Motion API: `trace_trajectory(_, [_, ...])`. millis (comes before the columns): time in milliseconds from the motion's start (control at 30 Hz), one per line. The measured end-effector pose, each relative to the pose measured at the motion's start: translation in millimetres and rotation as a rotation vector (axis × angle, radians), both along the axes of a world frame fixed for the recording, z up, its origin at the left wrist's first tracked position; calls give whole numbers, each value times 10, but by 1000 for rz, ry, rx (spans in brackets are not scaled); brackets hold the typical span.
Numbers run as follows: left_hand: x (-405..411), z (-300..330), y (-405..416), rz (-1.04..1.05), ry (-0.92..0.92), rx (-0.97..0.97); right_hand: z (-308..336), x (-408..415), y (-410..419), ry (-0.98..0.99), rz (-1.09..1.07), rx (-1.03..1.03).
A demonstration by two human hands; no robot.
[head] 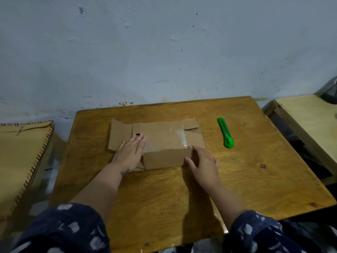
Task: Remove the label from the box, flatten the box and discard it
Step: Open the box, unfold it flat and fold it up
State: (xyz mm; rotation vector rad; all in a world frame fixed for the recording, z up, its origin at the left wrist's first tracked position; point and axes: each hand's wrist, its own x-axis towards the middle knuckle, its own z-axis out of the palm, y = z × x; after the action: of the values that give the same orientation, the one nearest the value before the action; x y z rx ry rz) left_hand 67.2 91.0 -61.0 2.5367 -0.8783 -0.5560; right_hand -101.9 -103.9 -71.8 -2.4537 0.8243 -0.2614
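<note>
A brown cardboard box (160,141) lies flattened on the wooden table (164,194), flaps spread left and right, with clear tape shining on its right part. My left hand (130,152) rests flat, palm down, on the box's left side, fingers together pointing away from me. My right hand (202,162) lies at the box's near right corner, fingers spread against the folded front panel. No label shows on the visible faces. Neither hand grips anything.
A green utility knife (225,132) lies on the table right of the box. A tan surface with a striped edge (27,161) stands to the left, a lighter wooden table (310,121) to the right. The wall (164,52) runs behind the table.
</note>
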Motion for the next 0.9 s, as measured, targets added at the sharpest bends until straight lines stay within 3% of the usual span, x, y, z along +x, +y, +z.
trace_trajectory(300, [-213,-191,-89,-43,-159,294,45,194,-18,23,-179,-9])
trace_trajectory(400, [-229,-231,-95,-40,-166,301,80,241,-202,11,-369,169])
trace_trajectory(500, [-223,-249,-97,-35,-167,286,165,285,-346,21,-383,350])
trace_trajectory(667, [-231,-274,-104,-26,-183,289,277,245,-448,-193,-484,899])
trace_trajectory(767, [-236,-273,-103,-26,-189,281,311,186,-397,-252,-392,1014])
trace_trajectory(900, [-240,-269,-108,-27,-194,284,348,185,-260,-296,-236,984])
